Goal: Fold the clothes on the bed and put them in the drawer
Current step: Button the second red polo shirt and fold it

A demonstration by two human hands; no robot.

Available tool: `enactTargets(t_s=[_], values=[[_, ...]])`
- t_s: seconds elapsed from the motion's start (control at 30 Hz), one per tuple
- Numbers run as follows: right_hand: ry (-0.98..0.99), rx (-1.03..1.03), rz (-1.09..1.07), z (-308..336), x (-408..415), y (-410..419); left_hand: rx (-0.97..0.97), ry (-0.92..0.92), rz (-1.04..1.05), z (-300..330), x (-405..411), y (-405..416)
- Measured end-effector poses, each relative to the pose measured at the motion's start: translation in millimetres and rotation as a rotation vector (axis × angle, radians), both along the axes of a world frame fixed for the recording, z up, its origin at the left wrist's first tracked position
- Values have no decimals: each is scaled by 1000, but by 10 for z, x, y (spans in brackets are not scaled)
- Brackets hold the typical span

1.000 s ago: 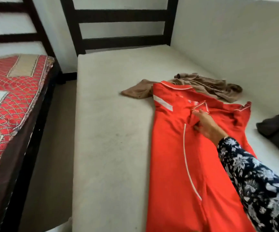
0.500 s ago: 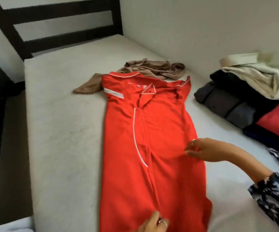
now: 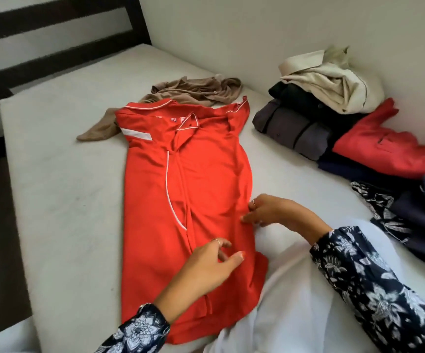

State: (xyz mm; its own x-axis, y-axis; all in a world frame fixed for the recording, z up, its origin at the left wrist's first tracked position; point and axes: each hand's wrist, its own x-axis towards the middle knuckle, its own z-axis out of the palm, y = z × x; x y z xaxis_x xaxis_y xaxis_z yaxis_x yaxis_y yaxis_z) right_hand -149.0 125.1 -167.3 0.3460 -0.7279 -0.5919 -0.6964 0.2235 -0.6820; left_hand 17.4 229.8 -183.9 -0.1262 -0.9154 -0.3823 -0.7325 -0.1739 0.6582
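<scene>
Pinching the half-folded red shirt (image 3: 181,189) with the right hand (image 3: 270,212), left hand (image 3: 206,266) loose on it, tan top (image 3: 196,91) unfolded, nothing in a drawer.

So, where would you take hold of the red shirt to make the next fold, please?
Probably at the hem corners, coming from the near end. The red shirt lies flat with sides already folded in, collar far, so lifting the hem toward the collar halves it. The left hand and right hand are already near.
</scene>
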Motion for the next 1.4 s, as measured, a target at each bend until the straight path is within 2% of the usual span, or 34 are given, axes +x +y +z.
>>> enactTargets(t_s=[0.07, 0.13, 0.2, 0.37, 0.47, 0.57, 0.67, 0.73, 0.83, 0.9, 0.93, 1.03, 1.07, 1.13, 1.2, 1.23, 1.3, 1.4], values=[[-330, 114, -128, 13, 14, 80, 12, -4, 35, -94, -78, 56], [-526, 259, -228, 5, 17, 163, -24, 53, 84, -140, -136, 70], [-594, 378, -295, 27, 25, 247, -70, 138, 162, -132, -160, 57], [-718, 515, -615, 80, 10, 455, -28, 533, 368, 68, -65, 37], [-651, 555, -590, 125, -21, 601, 10, 618, 343, 136, 51, 30], [-489, 502, -352, 261, -80, 753, -2, 598, 332, 129, 106, 73], [-448, 300, -186, 391, -151, 848, -108, 506, 308, 106, 114, 145], [-396, 137, -170, 460, -142, 883, -62, 458, 230, 153, 27, 183], [-172, -119, -60, 510, -24, 972, 77, 553, 280, 248, -133, 235], [11, -343, 137, 544, 70, 1044, 155, 696, 403, 289, -168, 193], [73, -413, 240, 561, 114, 1087, 154, 701, 399, 292, -173, 164], [179, -455, 453, 656, 173, 1037, 83, 680, 351, 393, -166, 67], [162, -429, 438, 682, 173, 943, 60, 663, 342, 404, -136, 27], [24, -360, 201, 735, 157, 628, 24, 641, 337, 463, -50, -37], [-42, -426, -89, 666, 125, 119, 23, 608, 282, 482, 43, -66], [-42, -465, -164, 646, 129, -129, 13, 592, 249, 501, 88, -70], [-32, -434, -216, 531, 183, -500, 21, 550, 189, 471, 115, -29], [12, -423, -179, 326, 292, -896, 36, 558, 146, 452, 139, 66]])
